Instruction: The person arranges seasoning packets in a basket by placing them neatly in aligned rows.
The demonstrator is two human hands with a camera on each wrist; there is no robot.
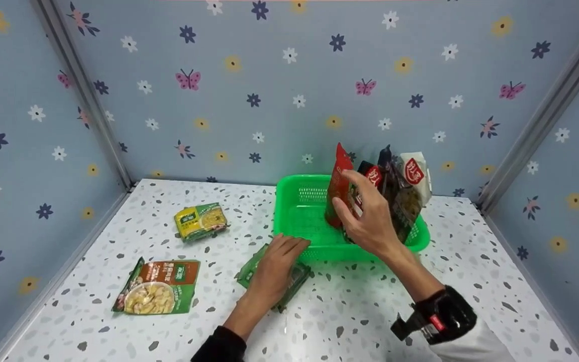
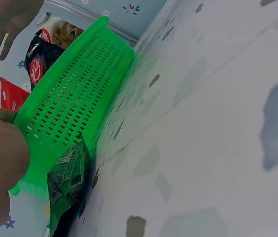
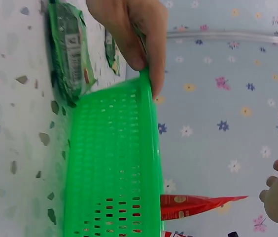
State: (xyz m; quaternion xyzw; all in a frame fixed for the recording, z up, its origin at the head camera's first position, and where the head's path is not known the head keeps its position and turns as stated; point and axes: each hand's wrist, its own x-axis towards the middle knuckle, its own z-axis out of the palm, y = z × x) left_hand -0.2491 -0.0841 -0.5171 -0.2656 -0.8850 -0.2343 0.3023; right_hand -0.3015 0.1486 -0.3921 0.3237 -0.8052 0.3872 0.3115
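My left hand (image 1: 275, 269) pinches the rim of a green plastic basket (image 1: 299, 251) at its near left corner, thumb and fingers on either side of the rim in the right wrist view. Under that hand a green packet (image 2: 70, 175) lies against the basket's outer wall, partly hidden in the head view. Over the basket my right hand (image 1: 370, 218) hangs with thumb and fingers apart, holding nothing. Behind it stand a red packet (image 1: 339, 188), a dark packet (image 1: 404, 206) and a white-topped packet (image 1: 420, 173), upright in the basket's right part.
To the left on the speckled white table (image 1: 93, 281) lie a yellow-green packet (image 1: 201, 221) and a green-brown packet (image 1: 161, 289) with a bowl pictured on it. Flower-patterned walls (image 1: 269, 75) close off the back and both sides.
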